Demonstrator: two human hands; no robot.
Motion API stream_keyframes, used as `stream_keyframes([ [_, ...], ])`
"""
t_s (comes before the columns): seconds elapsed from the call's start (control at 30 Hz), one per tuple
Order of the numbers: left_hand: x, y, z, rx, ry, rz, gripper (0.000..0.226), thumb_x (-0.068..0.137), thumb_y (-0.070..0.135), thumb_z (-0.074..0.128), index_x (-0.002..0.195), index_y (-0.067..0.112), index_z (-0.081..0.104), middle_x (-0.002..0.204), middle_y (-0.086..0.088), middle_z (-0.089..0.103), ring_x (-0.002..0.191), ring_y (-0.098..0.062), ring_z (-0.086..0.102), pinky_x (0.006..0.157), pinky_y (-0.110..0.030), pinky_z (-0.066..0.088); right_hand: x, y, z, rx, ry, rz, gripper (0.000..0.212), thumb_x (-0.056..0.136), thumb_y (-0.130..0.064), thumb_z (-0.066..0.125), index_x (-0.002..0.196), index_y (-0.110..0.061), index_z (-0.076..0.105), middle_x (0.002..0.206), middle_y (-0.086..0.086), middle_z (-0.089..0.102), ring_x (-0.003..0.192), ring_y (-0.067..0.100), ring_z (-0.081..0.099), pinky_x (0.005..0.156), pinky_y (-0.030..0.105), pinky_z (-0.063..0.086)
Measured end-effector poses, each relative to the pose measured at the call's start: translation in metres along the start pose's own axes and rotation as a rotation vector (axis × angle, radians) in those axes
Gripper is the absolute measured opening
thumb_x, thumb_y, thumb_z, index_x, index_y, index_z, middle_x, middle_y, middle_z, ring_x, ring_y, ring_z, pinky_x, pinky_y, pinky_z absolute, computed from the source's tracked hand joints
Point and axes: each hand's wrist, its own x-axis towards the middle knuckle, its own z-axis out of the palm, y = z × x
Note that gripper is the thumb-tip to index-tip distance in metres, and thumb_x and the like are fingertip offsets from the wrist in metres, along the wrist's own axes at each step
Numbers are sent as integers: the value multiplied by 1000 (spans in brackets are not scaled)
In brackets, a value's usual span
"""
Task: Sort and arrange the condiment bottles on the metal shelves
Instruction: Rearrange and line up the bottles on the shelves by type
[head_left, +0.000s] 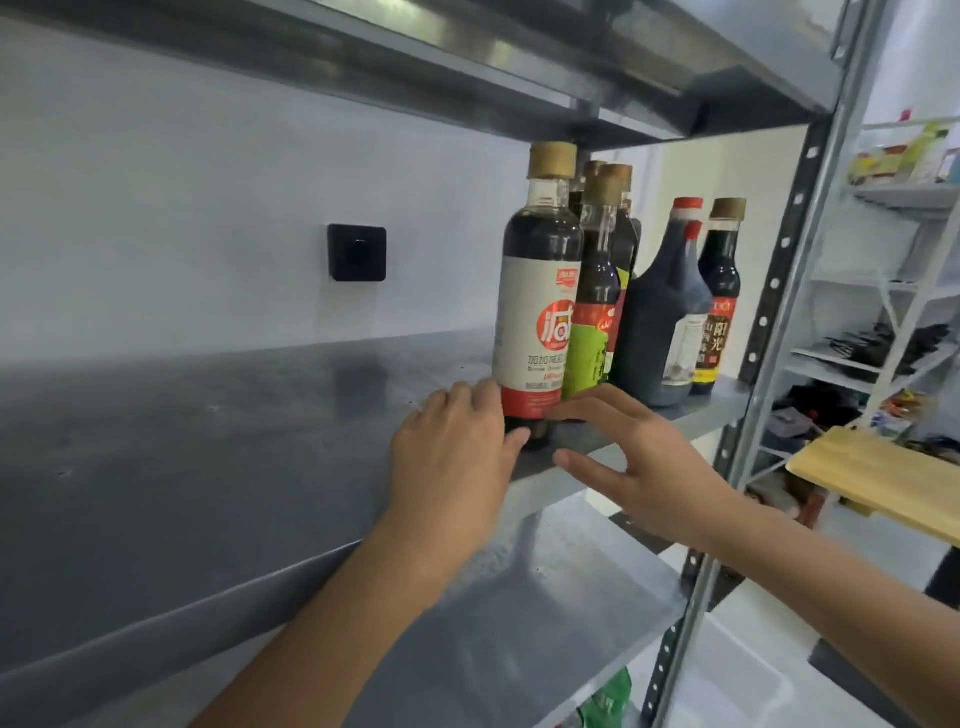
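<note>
The white-label bottle (537, 312) stands on the middle shelf (208, 441), its base gripped between the left hand (452, 447)'s thumb and fingers. The right hand (639, 457) is spread loose and covers the green-label bottle (592, 322)'s bottom; can't tell if it's touching. The bottles behind (615, 176) are mostly hidden, just caps showing.

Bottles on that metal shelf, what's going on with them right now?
A person is arranging sauces on the metal shelf. The left hand curls round the base of the white-label bottle, which stands upright at the left end of the group. The right hand is open, fingers spread near that bottle's base, gripping nothing. The other bottles stand upright close behind and to its right, toward the shelf's post.
</note>
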Motion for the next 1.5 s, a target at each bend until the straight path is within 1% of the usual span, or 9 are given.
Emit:
stream_keyframes([
  [0.2,21,25,26,-406,-97,-296,70,78,52,66,135,27,33,131,6,55,115,-15,56,87,-28,47,22,65,-12,304,182,31,22,81,-11,71,100,-17,64,100,-5,62,95,4,60,86,23,51],
  [0.43,34,32,36,-600,-62,-509,74,69,32,81,131,28,41,126,9,58,109,-12,57,92,-28,44,30,94,9,618,141,211,37,78,-6,74,97,-25,50,100,-4,60,92,8,62,80,25,55],
  [0.53,34,34,34,-646,-61,-560,62,67,30,83,118,33,46,114,13,59,100,-6,57,82,-22,43,32,100,14,691,104,214,43,77,-8,74,97,-33,45,103,-8,59,94,7,62,83,26,54],
  [0.7,34,36,31,-688,-61,-592,56,65,29,83,109,36,50,104,19,61,97,0,59,78,-17,43,42,102,15,680,17,193,61,76,-15,77,125,-22,42,106,-17,55,96,5,59,84,23,51],
  [0.83,35,38,29,-711,-57,-603,52,65,26,83,101,42,48,94,27,57,89,8,56,69,-9,40,49,102,15,697,-2,143,51,72,-19,80,113,-29,51,96,-23,57,89,1,59,78,20,51],
  [0.97,37,39,30,-694,-46,-614,55,63,27,83,106,38,51,96,25,58,90,7,57,70,-11,41,51,103,16,672,-17,119,41,70,-25,82,101,-31,56,101,-9,65,87,5,61,77,26,53],
  [1.27,32,40,24,-669,-26,-614,53,63,26,85,105,34,54,98,19,62,91,4,60,72,-11,44,35,83,22,624,253,97,57,71,-17,81,107,-28,37,110,-3,45,88,9,53,70,19,50],
  [1.4,26,35,17,-713,-13,-637,54,62,21,85,109,28,59,101,15,66,91,2,63,67,-7,48,30,63,23,462,195,-93,35,77,-20,75,107,-23,56,106,-10,51,97,10,52,82,25,49],
  [1.5,18,29,8,-764,6,-654,53,61,16,86,108,22,62,100,12,70,89,-1,66,70,-10,52,33,47,24,495,122,-119,46,80,-24,73,123,-23,57,113,-15,55,103,4,54,88,21,47],
])
